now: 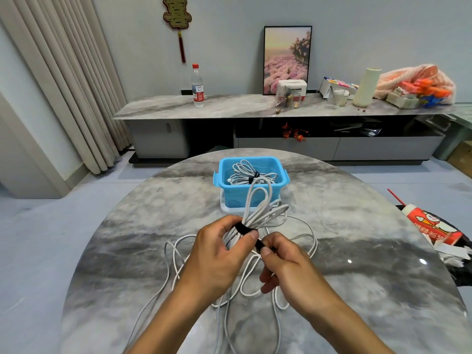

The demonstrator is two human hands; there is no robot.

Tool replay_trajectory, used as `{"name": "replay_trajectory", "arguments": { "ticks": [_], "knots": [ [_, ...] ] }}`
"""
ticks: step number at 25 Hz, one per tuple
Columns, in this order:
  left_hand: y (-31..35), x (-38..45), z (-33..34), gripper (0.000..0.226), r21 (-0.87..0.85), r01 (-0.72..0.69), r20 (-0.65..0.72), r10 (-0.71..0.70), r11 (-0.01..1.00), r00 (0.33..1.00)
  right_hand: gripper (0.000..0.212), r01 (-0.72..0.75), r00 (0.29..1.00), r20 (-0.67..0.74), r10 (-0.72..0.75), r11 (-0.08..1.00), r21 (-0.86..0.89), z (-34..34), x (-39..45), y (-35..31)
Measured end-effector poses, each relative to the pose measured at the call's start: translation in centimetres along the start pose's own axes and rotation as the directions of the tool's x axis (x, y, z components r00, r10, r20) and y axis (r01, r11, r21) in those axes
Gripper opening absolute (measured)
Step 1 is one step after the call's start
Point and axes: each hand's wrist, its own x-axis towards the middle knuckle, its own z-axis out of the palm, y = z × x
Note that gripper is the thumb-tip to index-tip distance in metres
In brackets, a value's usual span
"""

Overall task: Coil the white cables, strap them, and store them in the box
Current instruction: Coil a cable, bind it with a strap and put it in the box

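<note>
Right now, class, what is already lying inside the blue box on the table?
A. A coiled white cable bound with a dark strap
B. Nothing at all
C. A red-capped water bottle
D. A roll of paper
A: inside the blue box lies a coiled white cable with a dark strap round its middle, while both hands work on another bundle in front of the box.
</note>
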Motion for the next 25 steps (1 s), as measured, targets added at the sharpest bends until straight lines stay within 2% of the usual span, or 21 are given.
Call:
{"name": "replay_trajectory", "arguments": {
  "ticks": [5, 10, 14, 17, 19, 22, 25],
  "knots": [
    [0.1, 0.1, -0.1, 0.015, 0.048, 0.028, 0.032, -0.029, 0.998, 0.999, 0.019, 0.017, 0.999, -0.037, -0.018, 1.000, -0.019, -0.5, -0.3, -0.5],
    [0.4, 0.5, -0.7, 0.021, 0.103, -0.003, 0.156, -0.013, 0.995, 0.988, 0.019, 0.075, 0.994, -0.057, -0.090, 0.972, -0.222, -0.5, -1.0, -0.7],
    [0.3, 0.5, -0.9, 0.027, 0.130, 0.006, 0.204, -0.033, 0.991, 0.978, 0.023, 0.083, 0.993, -0.060, -0.103, 0.960, -0.269, -0.6, -1.2, -0.7],
    [0.2, 0.4, -0.9, 0.030, 0.171, -0.005, 0.202, -0.031, 0.985, 0.979, 0.022, 0.046, 0.996, -0.063, -0.056, 0.988, -0.149, -0.7, -1.0, -0.9],
    [0.3, 0.4, -1.1, 0.022, 0.187, -0.025, 0.201, -0.014, 0.982, 0.980, 0.020, 0.016, 0.999, -0.038, -0.016, 1.000, -0.004, -0.5, -0.8, -1.0],
    [0.3, 0.4, -1.4, 0.016, 0.221, -0.063, 0.245, 0.007, 0.973, 0.969, 0.036, 0.062, 0.998, -0.023, -0.059, 0.986, 0.155, -0.5, -0.7, -0.9],
    [0.5, 0.4, -1.5, 0.018, 0.242, -0.109, 0.298, 0.033, 0.964, 0.954, 0.025, 0.132, 0.990, -0.079, -0.118, 0.971, 0.199, -0.4, -0.7, -0.8]
  ]
}}
